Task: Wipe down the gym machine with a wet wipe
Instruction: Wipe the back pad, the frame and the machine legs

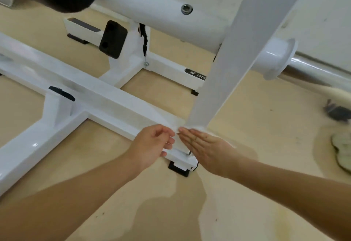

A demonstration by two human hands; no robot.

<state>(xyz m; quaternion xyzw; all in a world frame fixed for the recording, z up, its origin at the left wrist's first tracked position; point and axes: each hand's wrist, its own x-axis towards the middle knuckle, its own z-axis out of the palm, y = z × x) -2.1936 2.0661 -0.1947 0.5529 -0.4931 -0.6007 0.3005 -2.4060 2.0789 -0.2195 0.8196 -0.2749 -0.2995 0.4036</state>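
Our hands at the gym machine's base-beam end.
Right hand presses flat on the wet wipe; left hand curls, hold unclear to us.

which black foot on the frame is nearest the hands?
The black foot under the near end of the floor beam, just below the left hand and right hand; the other foot sits farther back.

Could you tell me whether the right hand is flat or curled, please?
Flat: the right hand has straight fingers, tips at the foot of the slanted post.
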